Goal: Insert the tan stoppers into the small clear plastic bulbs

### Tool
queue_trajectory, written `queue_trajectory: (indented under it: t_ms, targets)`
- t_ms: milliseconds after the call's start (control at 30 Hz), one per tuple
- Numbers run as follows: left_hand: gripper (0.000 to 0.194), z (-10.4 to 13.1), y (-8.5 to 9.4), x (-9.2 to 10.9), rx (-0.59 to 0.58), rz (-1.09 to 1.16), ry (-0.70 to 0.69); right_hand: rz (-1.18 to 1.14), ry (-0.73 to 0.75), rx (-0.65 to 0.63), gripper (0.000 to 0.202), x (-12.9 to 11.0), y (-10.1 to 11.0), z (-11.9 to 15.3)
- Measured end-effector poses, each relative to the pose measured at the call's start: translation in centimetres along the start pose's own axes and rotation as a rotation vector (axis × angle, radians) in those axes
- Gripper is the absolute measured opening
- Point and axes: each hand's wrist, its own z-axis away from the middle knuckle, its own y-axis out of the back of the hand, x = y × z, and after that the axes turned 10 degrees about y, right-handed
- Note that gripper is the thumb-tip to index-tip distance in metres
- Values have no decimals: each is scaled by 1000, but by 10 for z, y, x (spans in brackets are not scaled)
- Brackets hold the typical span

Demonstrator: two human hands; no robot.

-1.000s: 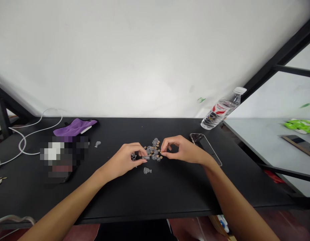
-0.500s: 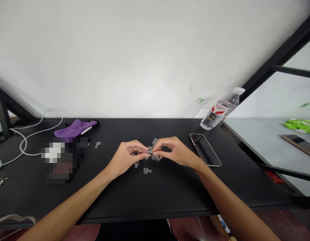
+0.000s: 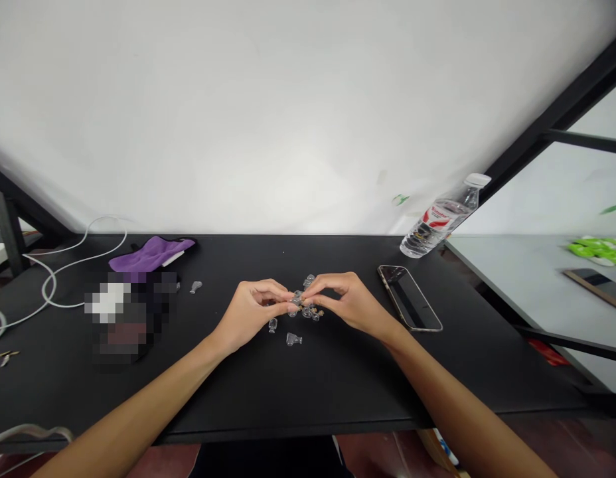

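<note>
My left hand point(image 3: 254, 309) pinches a tiny clear glass bottle point(image 3: 297, 301) between thumb and fingertips, over the middle of the table. Meeting it from the other side, my right hand point(image 3: 348, 300) has thumb and forefinger closed at the bottle's neck end; a small cork seems to be in that pinch, mostly hidden by the fingers. Beneath and behind the fingertips lies a cluster of similar bottles and little tan corks point(image 3: 318, 313). Nearer me, one loose bottle point(image 3: 294, 339) lies on its side, and another bottle point(image 3: 273, 325) rests just below my left fingers.
On the black table point(image 3: 248, 392), a phone point(image 3: 410, 297) lies to the right, and a water bottle point(image 3: 437, 219) stands behind it. To the left are a purple cloth point(image 3: 153, 254), a white cable point(image 3: 52, 282), a blurred-out patch and a further small glass bottle point(image 3: 196, 286).
Both hands stay together at the same spot, with only slight finger movement. My right fingers have shifted a little, showing more of the corks below. The whole view has moved slightly.
</note>
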Motion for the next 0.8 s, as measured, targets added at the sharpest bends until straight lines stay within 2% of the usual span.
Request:
queue_trajectory:
  t_ms: [133,500,567,733,800]
  targets:
    - [16,0,-1,0,48,-50,-58,-12,-38,37,16,4,-4,0]
    - [11,2,-5,-3,155,-110,-163,-223,-128,108,21,7,-16,0]
    - [12,1,-3,-3,143,-115,-161,-222,-127,100,20,8,-16,-1]
    - [18,-2,3,0,31,-138,-102,-109,-103,50,21,9,-9,-1]
    - [21,-2,3,2,28,-158,-82,-91,-91,54,21,9,-6,-1]
